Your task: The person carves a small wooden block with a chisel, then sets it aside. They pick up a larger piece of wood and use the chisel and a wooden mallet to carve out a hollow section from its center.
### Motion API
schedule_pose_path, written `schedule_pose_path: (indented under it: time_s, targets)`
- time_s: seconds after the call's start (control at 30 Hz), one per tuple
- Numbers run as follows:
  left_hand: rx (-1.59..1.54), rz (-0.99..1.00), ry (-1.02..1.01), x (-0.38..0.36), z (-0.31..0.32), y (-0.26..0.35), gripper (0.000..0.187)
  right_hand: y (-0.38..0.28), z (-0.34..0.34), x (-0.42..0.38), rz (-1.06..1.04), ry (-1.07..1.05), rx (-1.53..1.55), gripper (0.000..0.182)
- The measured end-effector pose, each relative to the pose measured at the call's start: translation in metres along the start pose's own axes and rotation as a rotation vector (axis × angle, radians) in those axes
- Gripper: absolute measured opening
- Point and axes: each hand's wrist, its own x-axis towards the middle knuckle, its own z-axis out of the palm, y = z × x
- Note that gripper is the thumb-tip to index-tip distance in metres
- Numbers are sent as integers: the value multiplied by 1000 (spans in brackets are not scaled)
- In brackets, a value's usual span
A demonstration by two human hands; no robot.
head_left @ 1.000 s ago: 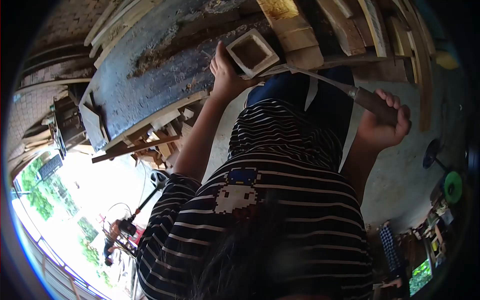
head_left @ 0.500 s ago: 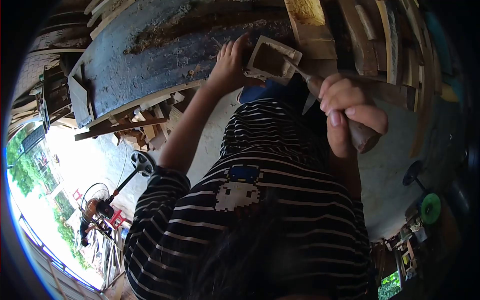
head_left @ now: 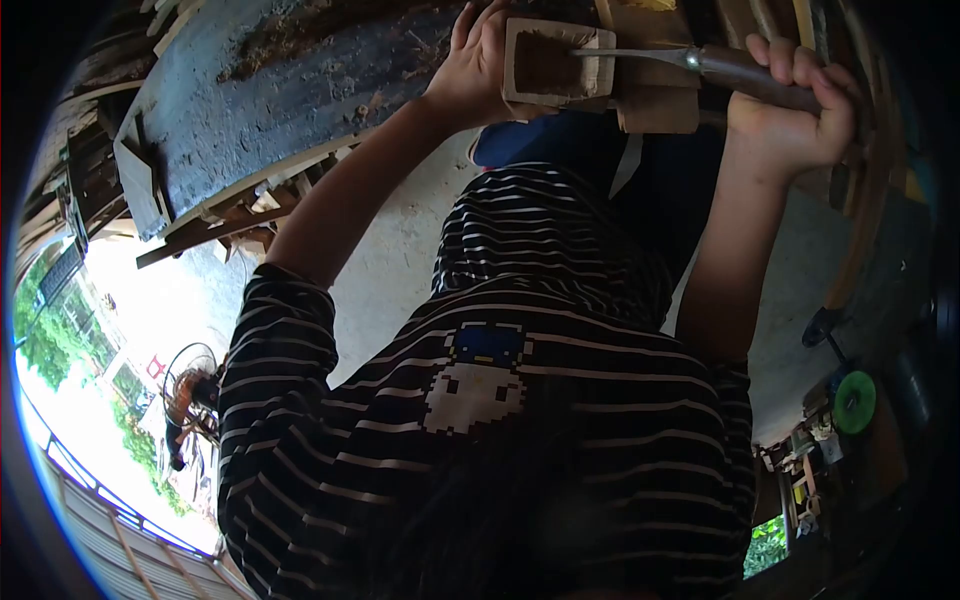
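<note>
A small hollowed wooden box [head_left: 597, 80] is at the top middle, its open side facing up and its hollow dark inside. My left hand [head_left: 470, 80] is closed around its left side, with part of the fingers hidden behind it. In my right hand [head_left: 800, 115] is a chisel [head_left: 735, 72], the fingers wrapped round its brown wooden handle. The metal blade points left, nearly level, and its tip reaches over the right rim into the hollow. Right beside the box lies a pale wooden block [head_left: 657, 108].
A dark, worn work surface [head_left: 300, 110] stretches across the upper left, with wood offcuts [head_left: 235, 235] beneath its edge. Long timber pieces stand at the upper right. A fan [head_left: 190, 385] is at the lower left, and a green disc [head_left: 854, 402] at the right.
The chisel has swung from a steep slant to nearly level, my right hand moving up and right. My left hand and the box are higher in view, and the hand now grips the box's side.
</note>
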Motion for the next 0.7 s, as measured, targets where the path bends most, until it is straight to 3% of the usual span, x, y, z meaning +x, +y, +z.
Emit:
schedule_pose_path:
  time_s: [0.17,0.37,0.43,0.5,0.57,0.63,0.7]
  targets:
    - [39,-47,-15,3,-1,4,111,40,-34,-8,67,253,129,7]
    - [39,-67,-52,6,-6,6,111,23,-12,8,67,100,135,6]
    - [74,-61,-85,8,-9,9,114,5,17,6,43,-162,33,7]
    - [40,-83,-78,5,-6,7,115,-16,70,-2,-112,-632,-215,11]
    - [6,-102,-68,4,-4,5,115,-18,106,-11,-115,-633,-301,10]
    - [19,-101,-77,4,-3,4,115,-7,97,-4,-116,-634,-387,9]
    - [16,-86,-59,-1,4,1,112,13,40,27,-73,-132,-393,7]
